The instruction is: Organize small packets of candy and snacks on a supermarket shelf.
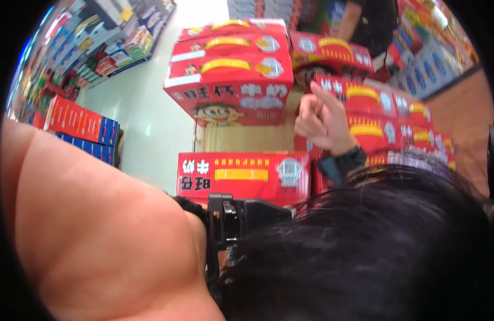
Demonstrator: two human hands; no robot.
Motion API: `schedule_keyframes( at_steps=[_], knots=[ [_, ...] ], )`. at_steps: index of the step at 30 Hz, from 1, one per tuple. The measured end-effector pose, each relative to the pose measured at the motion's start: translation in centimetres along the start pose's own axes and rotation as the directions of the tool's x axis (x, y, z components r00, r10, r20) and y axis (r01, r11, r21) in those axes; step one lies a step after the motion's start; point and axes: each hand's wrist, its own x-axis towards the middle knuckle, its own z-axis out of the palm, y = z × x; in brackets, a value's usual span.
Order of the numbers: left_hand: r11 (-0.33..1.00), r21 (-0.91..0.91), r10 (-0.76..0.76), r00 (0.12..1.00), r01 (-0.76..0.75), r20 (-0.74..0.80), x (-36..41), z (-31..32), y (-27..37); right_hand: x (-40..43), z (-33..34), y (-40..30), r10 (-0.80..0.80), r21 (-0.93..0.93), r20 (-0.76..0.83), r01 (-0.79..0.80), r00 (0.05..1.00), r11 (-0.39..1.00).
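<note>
My right hand (323, 122) wears a dark wristwatch (339, 163) and hovers above red milk cartons with its index finger extended and the other fingers curled. Nothing shows in its grasp. Several upright red cartons (231, 76) with yellow handles stand in a row just left of it. Nearer to me lies another red carton (243, 174), its yellow handle facing up. More red cartons (363, 96) sit beyond and right of the hand. Bare skin of my left hand or arm (106, 212) fills the lower left, very close to the camera; its fingers cannot be made out.
A pale wooden surface (247, 138) shows between the cartons. Dark hair (351, 240) and a black buckle (227, 220) block the lower view. Red and blue boxes (82, 128) stand across the pale floor (146, 132). Another person (375, 24) is at the far right, near stacked goods.
</note>
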Motion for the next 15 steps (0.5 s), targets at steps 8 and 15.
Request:
schedule_keyframes(
  at_steps=[8,15],
  knots=[
    [0.976,0.012,0.209,0.914,-0.218,-0.348,-1.1,3.6,-1.8,-0.8,-0.3,1.3,-0.014,0.02,0.045,0.013,0.999,1.0],
    [0.978,-0.06,0.145,0.857,-0.2,-0.494,-1.0,4.2,-2.4,-0.6,-0.4,0.6,0.022,0.019,0.045,-0.023,0.999,1.0]
  ],
)
